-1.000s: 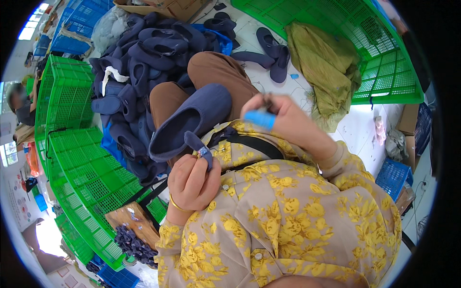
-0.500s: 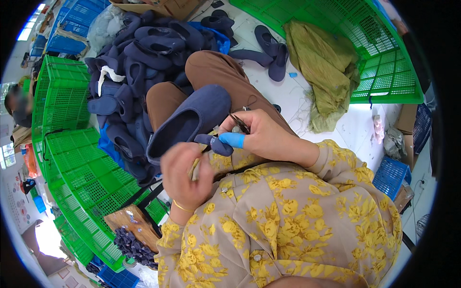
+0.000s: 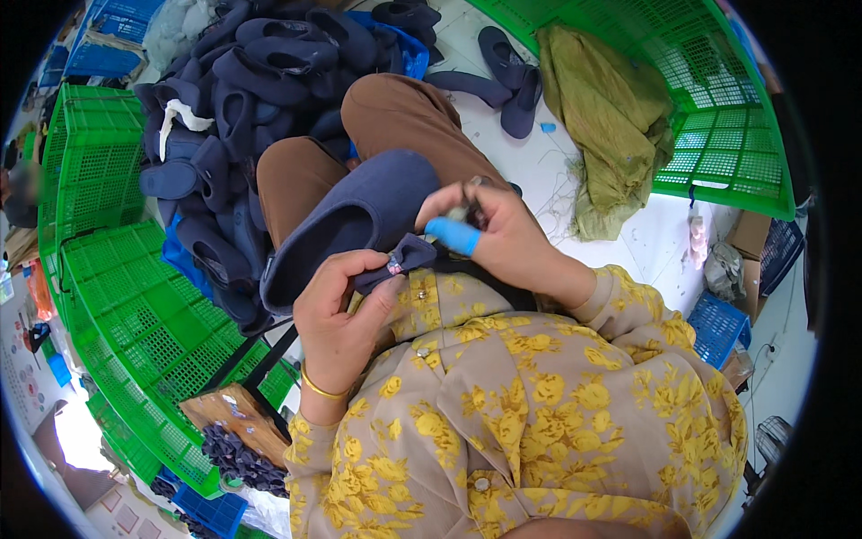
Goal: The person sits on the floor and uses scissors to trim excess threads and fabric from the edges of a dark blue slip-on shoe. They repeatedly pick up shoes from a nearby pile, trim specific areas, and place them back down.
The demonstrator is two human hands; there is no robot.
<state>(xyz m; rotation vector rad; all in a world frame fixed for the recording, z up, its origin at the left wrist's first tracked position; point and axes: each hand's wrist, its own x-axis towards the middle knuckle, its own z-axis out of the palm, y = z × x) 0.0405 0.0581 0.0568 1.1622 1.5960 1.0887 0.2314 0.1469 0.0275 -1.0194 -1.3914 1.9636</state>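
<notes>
A navy fabric slipper (image 3: 395,184) rests across my lap, its opening toward me. My left hand (image 3: 341,310), with a yellow bangle at the wrist, pinches a small navy fabric bow (image 3: 413,253) between thumb and forefinger. A small pale and pink patch shows at the bow's middle. Close beside it, my right hand (image 3: 516,238) is closed around small thread snips (image 3: 464,212), which are smeared by motion and partly covered by the fingers. Blue tape (image 3: 453,235) wraps the right thumb, whose tip is at the bow's edge.
A heap of navy slippers (image 3: 238,108) lies beyond my knees at the left. Green plastic crates (image 3: 108,287) stand along the left, and another green crate (image 3: 727,148) at the far right. An olive sack (image 3: 606,126) slumps before it. A wooden board (image 3: 235,422) sits near small navy pieces (image 3: 238,458).
My left hand has come up to the bow and now grips it; before, it was blurred below the slipper. The right hand has shifted slightly right and up, its snips turned.
</notes>
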